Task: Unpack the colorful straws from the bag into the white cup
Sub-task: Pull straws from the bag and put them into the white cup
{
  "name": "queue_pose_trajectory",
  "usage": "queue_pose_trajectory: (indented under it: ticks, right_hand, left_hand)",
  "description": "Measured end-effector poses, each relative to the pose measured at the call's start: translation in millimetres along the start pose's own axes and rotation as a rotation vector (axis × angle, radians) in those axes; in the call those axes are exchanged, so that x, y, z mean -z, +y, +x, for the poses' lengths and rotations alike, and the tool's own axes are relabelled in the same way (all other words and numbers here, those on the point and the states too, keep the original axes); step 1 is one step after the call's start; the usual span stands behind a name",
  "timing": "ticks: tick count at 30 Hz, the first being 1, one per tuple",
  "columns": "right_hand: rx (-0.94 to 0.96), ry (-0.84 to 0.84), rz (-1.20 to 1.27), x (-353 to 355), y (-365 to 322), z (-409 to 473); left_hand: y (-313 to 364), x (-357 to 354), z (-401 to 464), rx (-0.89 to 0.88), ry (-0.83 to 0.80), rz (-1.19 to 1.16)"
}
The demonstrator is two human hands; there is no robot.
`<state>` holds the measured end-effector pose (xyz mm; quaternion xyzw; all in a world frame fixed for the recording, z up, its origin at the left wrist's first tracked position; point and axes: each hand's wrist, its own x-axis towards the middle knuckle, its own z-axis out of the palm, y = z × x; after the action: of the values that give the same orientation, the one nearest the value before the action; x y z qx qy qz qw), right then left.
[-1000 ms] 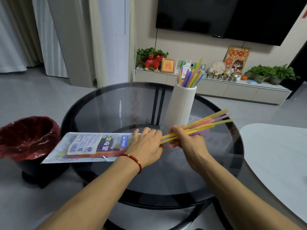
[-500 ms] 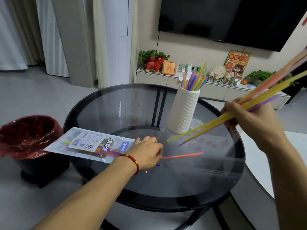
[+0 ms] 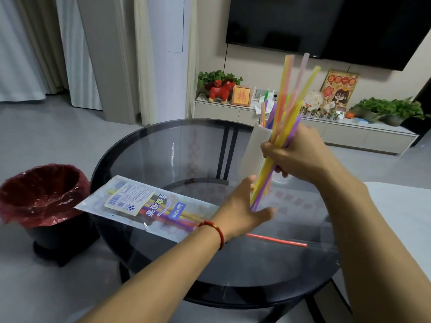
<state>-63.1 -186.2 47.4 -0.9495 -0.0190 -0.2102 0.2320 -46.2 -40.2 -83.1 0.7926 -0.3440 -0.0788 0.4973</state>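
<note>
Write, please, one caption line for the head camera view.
Right hand holds a straw bundle upright before the white cup; left hand open at its lower ends.

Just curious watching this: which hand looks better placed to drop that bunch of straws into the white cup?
The right hand, probably. It already grips the bunch of straws almost upright beside the white cup. The left hand is open and lower, only touching the bunch's bottom ends.

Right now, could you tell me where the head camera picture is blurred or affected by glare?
Head view: motion blur smears the left hand and the lower ends of the straw bundle in the right hand; the glass table shows pale reflections; wide-angle distortion curves the edges; the bag label stays fairly sharp.
</note>
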Motion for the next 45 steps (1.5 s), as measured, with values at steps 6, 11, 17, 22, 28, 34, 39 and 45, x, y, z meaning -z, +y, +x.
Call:
queue_pose_trajectory:
  ticks: [6,11,17,22,28,34,39,45]
  right_hand:
    - [0.067,0.121,0.047,-11,1,0]
    - [0.031,0.049,0.052,-27,10,-2]
    - [-0.074,0.015,0.155,-49,27,-15]
    - [-0.060,-0.009,0.234,-52,26,-19]
    - [-0.002,0.103,0.288,-48,21,-14]
    - [0.006,0.187,0.326,-50,14,-14]
    - [-0.095,0.101,0.180,-65,21,-15]
    - [-0.282,-0.029,0.244,-60,41,-21]
  left_hand:
    - [0,-11,20,0.097,0.157,-0.105]
    - [-10,-20,32,0.141,0.189,-0.158]
    - [-20,-32,41,0.138,0.207,-0.299]
    - [-27,-39,49,0.140,0.206,-0.416]
    - [-18,-38,50,0.208,0.212,-0.086]
    - [-10,-35,45,0.200,0.296,-0.175]
    - [-17,-40,44,0.252,0.236,-0.170]
    - [-18,-39,43,0.239,0.159,-0.150]
